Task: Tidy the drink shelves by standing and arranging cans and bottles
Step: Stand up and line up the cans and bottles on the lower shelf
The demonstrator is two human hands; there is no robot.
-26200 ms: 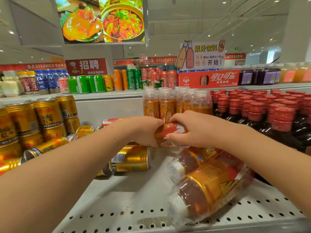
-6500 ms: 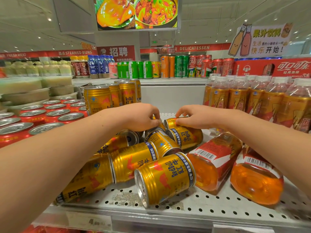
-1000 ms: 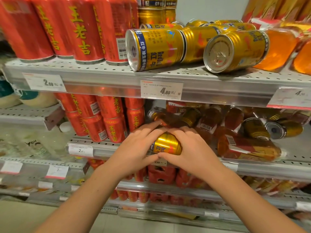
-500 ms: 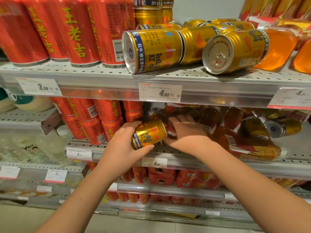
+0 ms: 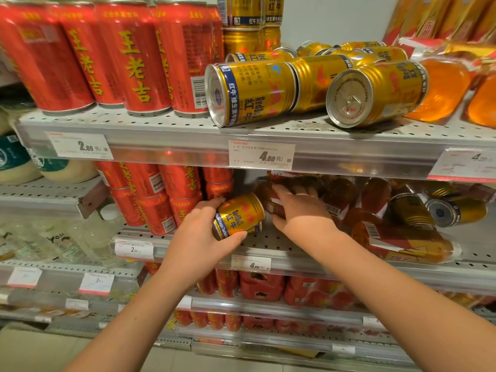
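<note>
A gold Red Bull can (image 5: 239, 214) is held tilted in the left grip (image 5: 204, 238), fingers and thumb wrapped round it, at the front of the perforated middle shelf (image 5: 271, 241). Just right of it, a red-labelled bottle (image 5: 269, 208) lying on that shelf is clasped by the right grip (image 5: 302, 210). Red Wanglaoji cans (image 5: 150, 200) are stacked upright left of the left grip, toppled bottles (image 5: 402, 242) and fallen gold cans (image 5: 456, 210) are strewn right of the right grip, and sideways Red Bull cans (image 5: 255, 95) are seen on the upper shelf (image 5: 161, 124) above both.
</note>
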